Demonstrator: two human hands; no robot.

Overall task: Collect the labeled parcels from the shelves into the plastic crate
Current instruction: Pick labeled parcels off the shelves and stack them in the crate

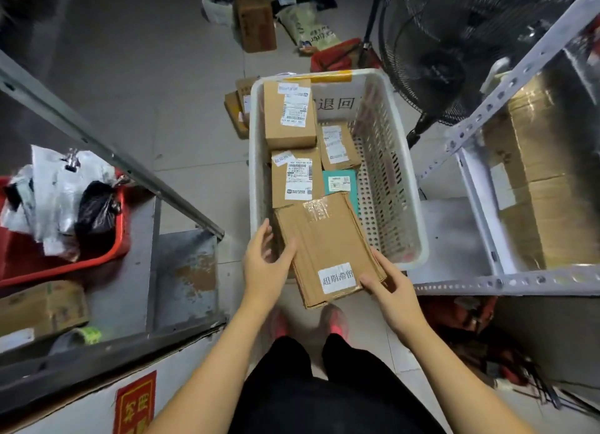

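Observation:
A white plastic crate (386, 180) stands on the floor in front of me. Inside lie three labeled cardboard boxes, the largest (289, 115) at the far left, and a teal parcel (339, 182). A flat brown cardboard parcel (328, 248) with a white label near its lower edge hangs tilted over the crate's near end. My left hand (264, 264) holds its left edge, thumb on top. My right hand (389, 290) grips its lower right corner.
A grey metal shelf (181, 271) at the left carries a red bin (107, 255) of plastic bags and a cardboard box (42, 307). A white shelf (480, 226) with large boxes stands at the right. A black fan (454, 44) rises behind the crate. More parcels lie on the floor beyond.

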